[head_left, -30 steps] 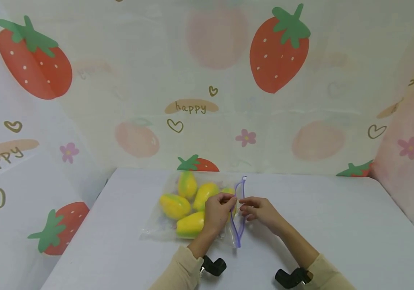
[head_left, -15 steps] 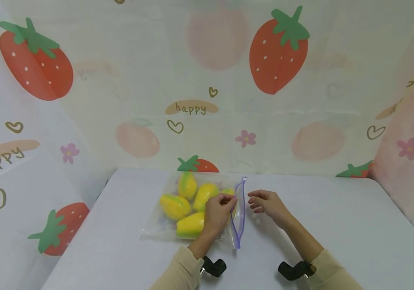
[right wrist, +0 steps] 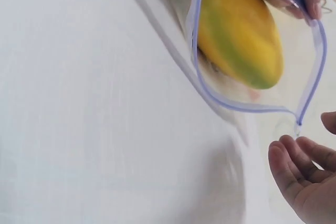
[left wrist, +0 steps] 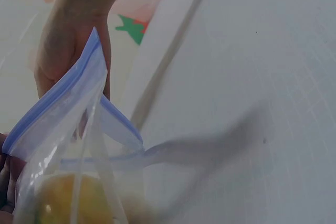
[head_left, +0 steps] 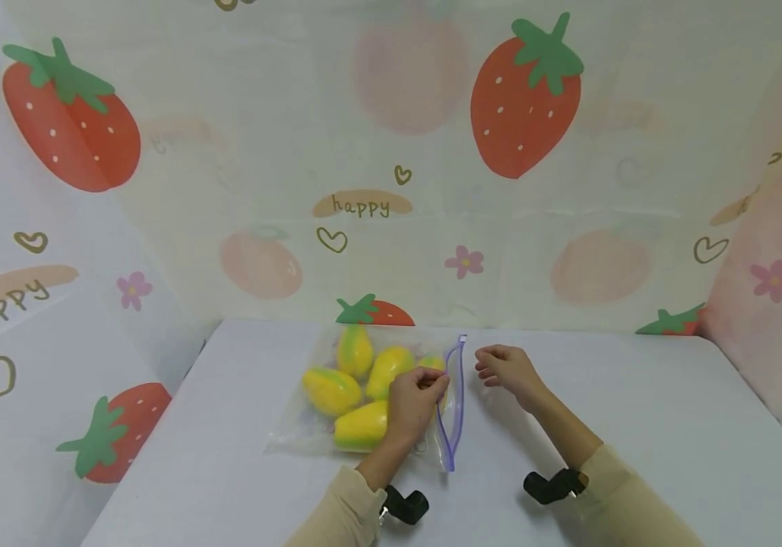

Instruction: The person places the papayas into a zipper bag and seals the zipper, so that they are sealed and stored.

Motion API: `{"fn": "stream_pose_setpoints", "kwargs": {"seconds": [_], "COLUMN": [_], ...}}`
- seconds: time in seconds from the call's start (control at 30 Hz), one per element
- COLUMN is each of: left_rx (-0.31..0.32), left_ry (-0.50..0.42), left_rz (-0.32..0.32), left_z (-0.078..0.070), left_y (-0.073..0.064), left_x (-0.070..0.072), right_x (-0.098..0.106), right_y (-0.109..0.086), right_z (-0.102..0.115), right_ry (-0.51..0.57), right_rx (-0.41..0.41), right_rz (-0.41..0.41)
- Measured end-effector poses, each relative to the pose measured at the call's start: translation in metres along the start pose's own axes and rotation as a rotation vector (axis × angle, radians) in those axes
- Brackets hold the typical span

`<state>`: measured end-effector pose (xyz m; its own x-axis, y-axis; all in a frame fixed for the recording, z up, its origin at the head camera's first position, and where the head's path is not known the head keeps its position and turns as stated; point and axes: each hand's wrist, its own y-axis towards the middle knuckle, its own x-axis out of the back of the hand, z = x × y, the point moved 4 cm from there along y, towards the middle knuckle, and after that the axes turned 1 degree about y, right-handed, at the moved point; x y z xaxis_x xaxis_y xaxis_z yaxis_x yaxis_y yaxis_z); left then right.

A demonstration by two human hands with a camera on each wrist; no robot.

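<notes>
A clear zip bag [head_left: 288, 437] with a purple zip edge [head_left: 460, 403] lies on the table, its mouth gaping to the right. Inside are several yellow-green fruits [head_left: 332, 391] that look like mangoes; one mango-like fruit [right wrist: 241, 35] shows through the mouth in the right wrist view. My left hand [head_left: 413, 406] pinches the upper side of the bag's mouth and hides part of the contents. Just right of the mouth, my right hand [head_left: 512, 374] is held in the air with loosely bent fingers, holding nothing. The zip's far corner carries a small pale slider [head_left: 462, 339].
The white table [head_left: 637, 425] runs out to both sides. Behind it hangs a printed curtain [head_left: 391, 152] with strawberries. Each wrist carries a black camera mount, one by the left sleeve [head_left: 407, 507] and one by the right sleeve [head_left: 555, 486].
My right hand has drawn back from the bag's mouth, moving right and toward the table's far side. My left hand keeps its pinch on the bag, which stays in place.
</notes>
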<state>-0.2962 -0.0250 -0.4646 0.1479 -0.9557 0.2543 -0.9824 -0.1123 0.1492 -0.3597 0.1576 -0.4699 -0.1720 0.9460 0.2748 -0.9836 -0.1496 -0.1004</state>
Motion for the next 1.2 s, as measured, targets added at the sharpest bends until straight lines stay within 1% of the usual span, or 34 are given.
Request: {"fn": "stream_pose_setpoints", "kwargs": {"seconds": [0.13,0.27,0.4,0.63,0.77,0.93,1.03,1.2], "left_rx": [0.013,0.016,0.008,0.0,-0.002,-0.027,-0.038,-0.056], "left_ry": [0.002,0.002,0.007,0.017,0.019,0.036,0.059,0.101], "left_rz": [0.006,0.001,-0.005,0.008,0.006,-0.004,0.009,0.053], "left_z": [0.0,-0.001,-0.002,-0.001,0.0,0.001,0.002,0.001], "left_y": [0.0,0.001,0.001,0.0,-0.001,-0.001,-0.002,-0.007], "left_x": [0.0,0.0,0.0,-0.001,-0.001,-0.001,-0.003,-0.006], "right_x": [0.0,-0.002,-0.007,-0.015,-0.02,-0.023,-0.024,-0.025], "right_y": [0.008,0.015,0.021,0.028,0.03,0.032,0.033,0.036], "right_z": [-0.001,-0.002,-0.002,-0.008,-0.009,-0.006,-0.005,-0.007], "right_ry": [-0.043,-0.046,-0.015,0.062,0.083,0.092,0.113,0.175], "right_rx": [-0.01,-0.03,-0.061,-0.118,-0.139,-0.143,-0.141,-0.175], "right_rz": [-0.006,-0.005,0.002,-0.001,-0.005,-0.022,-0.013,-0.011]}}
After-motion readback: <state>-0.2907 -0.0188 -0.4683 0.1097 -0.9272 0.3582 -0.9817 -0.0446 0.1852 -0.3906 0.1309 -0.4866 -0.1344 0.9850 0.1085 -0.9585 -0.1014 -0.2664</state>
